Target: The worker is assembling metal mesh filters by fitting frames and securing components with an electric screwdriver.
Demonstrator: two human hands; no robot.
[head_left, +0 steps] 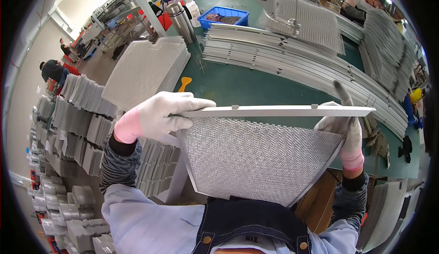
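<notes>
While the left hand [157, 114] closes its gloved fingers around the left end of a long metal frame strip [279, 111], the right hand [343, 128] grips the opposite end, its forefinger raised clear and pointing toward twelve o'clock. Beneath the strip, and apparently meeting it along its upper edge, hangs a framed mesh filter panel [256, 160], held above the person's lap at six o'clock and narrowing toward the body. Whether the strip is already seated on the panel's edge or only laid against it cannot be made out from this angle. As a judgement, the panel is mid-assembly: three sides show a frame, and the top strip is being aligned. Finished or waiting stock surrounds the work: a stack of mesh sheets [146, 71] at ten o'clock, rows of frame strips [292, 57] at one o'clock on the green bench [238, 87], and piled panels [82, 135] at nine o'clock.
</notes>
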